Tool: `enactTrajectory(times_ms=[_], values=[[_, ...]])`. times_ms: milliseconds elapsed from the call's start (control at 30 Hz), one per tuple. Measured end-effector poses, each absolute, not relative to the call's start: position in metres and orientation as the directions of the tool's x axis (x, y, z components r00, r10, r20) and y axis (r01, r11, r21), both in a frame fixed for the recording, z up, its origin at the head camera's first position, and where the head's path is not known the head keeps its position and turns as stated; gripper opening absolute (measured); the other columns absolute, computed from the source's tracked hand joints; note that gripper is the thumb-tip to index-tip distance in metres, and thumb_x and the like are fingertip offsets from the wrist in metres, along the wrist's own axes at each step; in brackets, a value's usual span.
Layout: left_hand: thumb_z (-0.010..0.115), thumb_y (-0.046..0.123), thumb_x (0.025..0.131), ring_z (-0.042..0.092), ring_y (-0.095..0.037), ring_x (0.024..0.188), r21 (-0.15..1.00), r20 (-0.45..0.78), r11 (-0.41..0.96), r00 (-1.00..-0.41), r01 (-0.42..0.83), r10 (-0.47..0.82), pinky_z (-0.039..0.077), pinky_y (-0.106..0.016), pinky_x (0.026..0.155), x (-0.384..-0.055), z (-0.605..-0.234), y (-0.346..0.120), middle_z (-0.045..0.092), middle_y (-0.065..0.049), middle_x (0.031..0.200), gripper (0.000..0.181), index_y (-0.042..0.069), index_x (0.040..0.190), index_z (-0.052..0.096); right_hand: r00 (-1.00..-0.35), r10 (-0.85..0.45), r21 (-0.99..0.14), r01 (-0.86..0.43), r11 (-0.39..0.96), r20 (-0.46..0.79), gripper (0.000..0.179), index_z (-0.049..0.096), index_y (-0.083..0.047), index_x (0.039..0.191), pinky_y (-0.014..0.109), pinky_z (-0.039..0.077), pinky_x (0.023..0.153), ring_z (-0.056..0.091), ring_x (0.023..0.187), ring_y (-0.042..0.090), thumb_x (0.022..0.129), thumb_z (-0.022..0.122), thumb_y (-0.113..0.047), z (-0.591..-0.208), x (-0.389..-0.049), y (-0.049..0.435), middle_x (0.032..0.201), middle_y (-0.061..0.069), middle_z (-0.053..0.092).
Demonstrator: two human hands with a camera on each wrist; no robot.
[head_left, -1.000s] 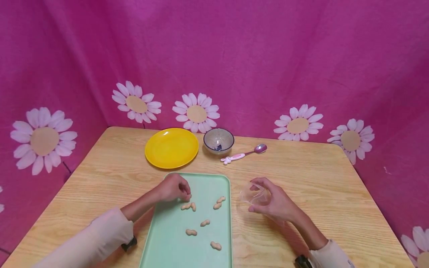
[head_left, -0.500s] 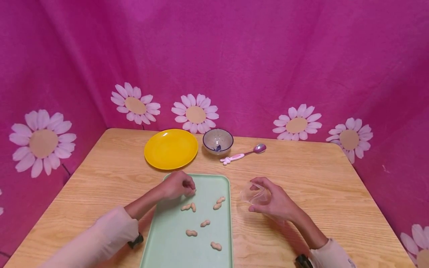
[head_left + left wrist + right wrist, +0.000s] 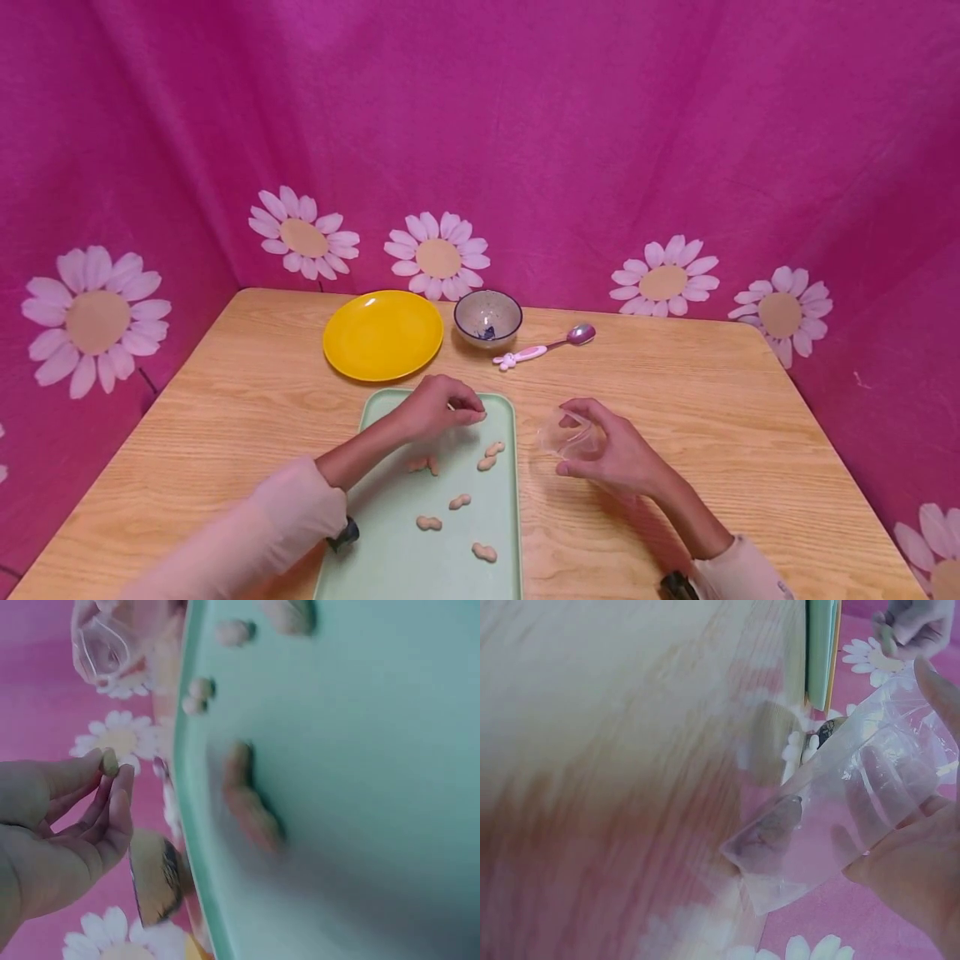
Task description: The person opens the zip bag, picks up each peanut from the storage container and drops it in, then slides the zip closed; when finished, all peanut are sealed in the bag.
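Observation:
My left hand (image 3: 441, 408) pinches a peanut (image 3: 109, 762) between thumb and fingertips, over the far right part of a pale green tray (image 3: 397, 567). To its right, my right hand (image 3: 622, 454) holds a clear plastic bag (image 3: 832, 795) with the mouth spread between thumb and fingers. A brownish lump (image 3: 772, 829) shows low in the bag, blurred through the plastic. Several unshelled peanuts lie scattered on the tray, among them one near the right rim (image 3: 487, 462), one in the middle (image 3: 460, 502) and one nearer the front (image 3: 484, 552).
Behind the tray stand a yellow plate (image 3: 382, 336) and a small dark-rimmed bowl (image 3: 487, 319). A pink rabbit-handled spoon (image 3: 532, 352) lies beside the bowl. The wooden table (image 3: 675, 392) backs onto a magenta curtain (image 3: 480, 125) with daisies.
My left hand has moved right across the tray with the peanut, toward the bag. The right hand and bag have stayed in place.

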State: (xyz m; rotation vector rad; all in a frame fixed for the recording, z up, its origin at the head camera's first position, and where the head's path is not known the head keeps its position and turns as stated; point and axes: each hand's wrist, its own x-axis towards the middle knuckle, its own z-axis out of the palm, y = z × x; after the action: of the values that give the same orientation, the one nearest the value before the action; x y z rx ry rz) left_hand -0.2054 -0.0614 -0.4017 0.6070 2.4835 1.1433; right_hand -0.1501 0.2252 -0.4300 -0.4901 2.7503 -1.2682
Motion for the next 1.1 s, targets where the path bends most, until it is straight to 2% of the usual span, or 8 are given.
enactTrajectory(times_ms=[200, 367, 567, 767, 867, 1000, 1100], values=[[0.067, 0.016, 0.088, 0.058, -0.013, 0.08, 0.813, -0.083, 0.539, -0.872, 0.22, 0.482, 0.053, -0.023, 0.072, -0.198, -0.397, -0.036, 0.07, 0.002, 0.092, 0.018, 0.012, 0.104, 0.073, -0.945, -0.319, -0.759, -0.257, 0.599, 0.069, 0.069, 0.051, -0.018, 0.126, 0.03, 0.047, 0.081, 0.056, 0.108, 0.023, 0.067, 0.086, -0.026, -0.431, -0.15, 0.226, 0.11, 0.002, 0.064], [0.066, 0.016, 0.088, 0.057, -0.011, 0.079, 0.84, -0.056, 0.49, -0.86, 0.234, 0.507, 0.051, -0.021, 0.069, -0.191, -0.4, -0.016, 0.07, 0.003, 0.091, 0.018, 0.012, 0.104, 0.074, -0.945, -0.324, -0.763, -0.246, 0.598, 0.051, 0.069, 0.05, -0.018, 0.126, 0.027, 0.049, 0.076, 0.056, 0.109, 0.025, 0.068, 0.086, -0.028, -0.432, -0.15, 0.225, 0.112, 0.004, 0.064], [0.068, 0.016, 0.087, 0.056, -0.011, 0.074, 0.852, -0.045, 0.464, -0.848, 0.244, 0.529, 0.049, -0.019, 0.067, -0.187, -0.406, 0.003, 0.07, 0.004, 0.084, 0.014, 0.011, 0.098, 0.075, -0.944, -0.326, -0.757, -0.247, 0.605, 0.047, 0.07, 0.05, -0.017, 0.127, 0.035, 0.047, 0.082, 0.056, 0.11, 0.025, 0.068, 0.085, -0.03, -0.431, -0.15, 0.225, 0.113, 0.005, 0.064], [0.07, 0.018, 0.085, 0.058, -0.009, 0.077, 0.863, -0.05, 0.449, -0.845, 0.232, 0.532, 0.05, -0.019, 0.07, -0.186, -0.406, 0.008, 0.069, 0.006, 0.085, 0.017, 0.013, 0.101, 0.074, -0.945, -0.325, -0.757, -0.245, 0.605, 0.046, 0.069, 0.05, -0.018, 0.127, 0.044, 0.044, 0.088, 0.055, 0.111, 0.025, 0.069, 0.085, -0.031, -0.432, -0.15, 0.226, 0.112, 0.002, 0.064], [0.069, 0.02, 0.087, 0.059, -0.009, 0.079, 0.864, -0.065, 0.451, -0.84, 0.223, 0.538, 0.051, -0.02, 0.073, -0.187, -0.405, 0.007, 0.069, 0.008, 0.087, 0.017, 0.015, 0.102, 0.074, -0.943, -0.33, -0.761, -0.245, 0.601, 0.043, 0.069, 0.049, -0.017, 0.128, 0.041, 0.047, 0.087, 0.055, 0.111, 0.025, 0.07, 0.084, -0.03, -0.431, -0.15, 0.225, 0.113, 0.003, 0.064], [0.068, 0.02, 0.088, 0.061, -0.008, 0.081, 0.865, -0.079, 0.453, -0.833, 0.215, 0.547, 0.051, -0.021, 0.075, -0.191, -0.403, 0.0, 0.071, 0.007, 0.091, 0.017, 0.014, 0.103, 0.073, -0.941, -0.337, -0.777, -0.238, 0.583, 0.036, 0.07, 0.048, -0.015, 0.129, 0.029, 0.051, 0.076, 0.055, 0.11, 0.027, 0.07, 0.084, -0.027, -0.432, -0.15, 0.225, 0.115, 0.006, 0.062], [0.068, 0.019, 0.088, 0.061, -0.009, 0.083, 0.859, -0.08, 0.46, -0.828, 0.225, 0.555, 0.051, -0.022, 0.076, -0.193, -0.402, -0.009, 0.071, 0.006, 0.093, 0.018, 0.012, 0.103, 0.073, -0.943, -0.33, -0.778, -0.232, 0.584, 0.034, 0.07, 0.049, -0.016, 0.13, 0.026, 0.051, 0.075, 0.056, 0.11, 0.027, 0.07, 0.084, -0.026, -0.432, -0.15, 0.225, 0.115, 0.006, 0.062]])
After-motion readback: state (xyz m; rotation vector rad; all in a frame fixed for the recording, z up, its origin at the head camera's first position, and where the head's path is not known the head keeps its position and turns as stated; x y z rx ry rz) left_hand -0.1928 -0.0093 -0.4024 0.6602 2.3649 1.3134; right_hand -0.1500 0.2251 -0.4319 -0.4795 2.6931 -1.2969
